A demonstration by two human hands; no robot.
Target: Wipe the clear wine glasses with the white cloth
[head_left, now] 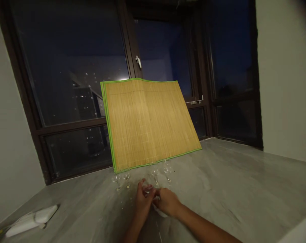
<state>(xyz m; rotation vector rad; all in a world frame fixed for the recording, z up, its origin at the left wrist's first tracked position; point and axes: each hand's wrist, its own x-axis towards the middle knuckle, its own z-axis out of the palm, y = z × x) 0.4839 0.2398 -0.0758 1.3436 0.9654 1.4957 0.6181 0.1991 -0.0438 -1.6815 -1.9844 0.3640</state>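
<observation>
My left hand (143, 199) is closed around a clear glass (147, 186), mostly hidden by the fingers; it looks like the stemmed ones nearby. Pressed up against it, my right hand (168, 201) is closed, with a white tissue or cloth (161, 212) hanging beneath its fingers. Beyond my hands, two small stemmed glasses stand at the left, one (117, 180) beside another (127, 175). Two more stand at the right, one (155, 172) close to my fingers and one (168, 170) farther right. Their exact outlines are faint.
A folded bamboo mat (150, 121) with green edging leans against the dark window (67, 67) behind the glasses. On the grey marbled surface (219, 195), a white object with a strap or cord (32, 219) lies at the lower left. Pale walls close both sides.
</observation>
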